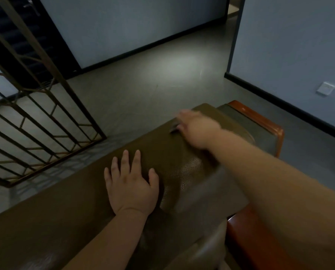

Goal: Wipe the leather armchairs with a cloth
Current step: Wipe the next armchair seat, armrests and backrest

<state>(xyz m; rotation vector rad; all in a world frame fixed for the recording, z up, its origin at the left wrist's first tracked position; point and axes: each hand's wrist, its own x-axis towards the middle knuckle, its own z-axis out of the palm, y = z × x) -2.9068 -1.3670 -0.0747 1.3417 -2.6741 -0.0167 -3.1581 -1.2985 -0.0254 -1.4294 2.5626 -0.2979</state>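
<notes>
A brown leather armchair (69,207) fills the lower half of the view, seen from above its backrest top. My left hand (130,184) lies flat on that top with fingers spread and straight. My right hand (196,126) is blurred, reaching to the far end of the backrest. A small dark piece of cloth (174,128) shows under its fingers, pressed against the leather; most of the cloth is hidden by the hand.
The chair has orange-brown wooden armrests (260,121) on the right. A metal lattice screen (36,121) stands at the left on the grey floor (153,80). A wall with a dark skirting and a socket plate (325,88) runs along the right.
</notes>
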